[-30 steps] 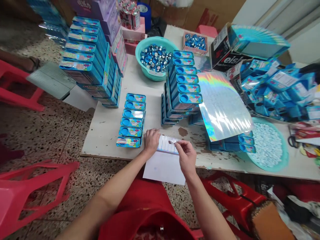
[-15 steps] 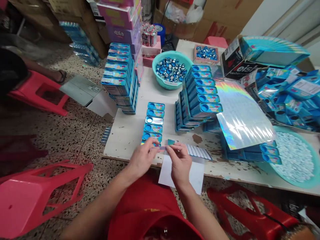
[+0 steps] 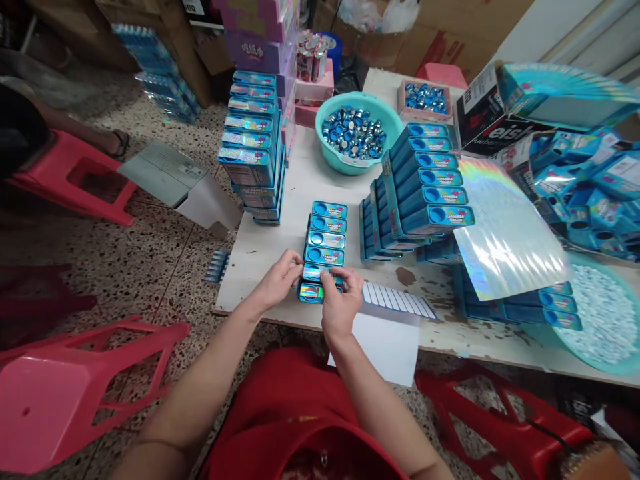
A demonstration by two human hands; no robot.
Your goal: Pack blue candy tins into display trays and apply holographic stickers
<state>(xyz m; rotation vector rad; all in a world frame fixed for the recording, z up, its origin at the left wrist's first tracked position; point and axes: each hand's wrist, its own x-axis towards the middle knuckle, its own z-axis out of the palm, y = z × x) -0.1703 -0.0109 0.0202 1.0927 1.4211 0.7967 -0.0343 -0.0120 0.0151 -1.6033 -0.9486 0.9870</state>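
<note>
A column of several blue boxes (image 3: 327, 225) lies near the table's front edge. At the left end of the second-nearest box is my left hand (image 3: 279, 279), fingers bent and pressed together; whether they pinch anything is too small to see. My right hand (image 3: 341, 300) reaches over the two nearest boxes, thumb and fingers together on a shiny strip sticker (image 3: 313, 272) lying along the second-nearest box. Shiny film also shows on the nearest box. Right of my right hand lie a sheet of white-striped labels (image 3: 395, 299) and white paper (image 3: 385, 347) overhanging the edge.
Stacked blue boxes stand at left (image 3: 249, 140) and right (image 3: 435, 179). A teal basin (image 3: 340, 163) holds small metallic caps. A holographic sheet (image 3: 510, 233) covers boxes at right, beside a basin of pale pieces (image 3: 600, 313). Red stools flank the table; a person's foot shows far left.
Both hands have moved from holding a thin strip between them to the second-nearest box, where the strip now lies. The camera view has shifted slightly, so the table appears further right.
</note>
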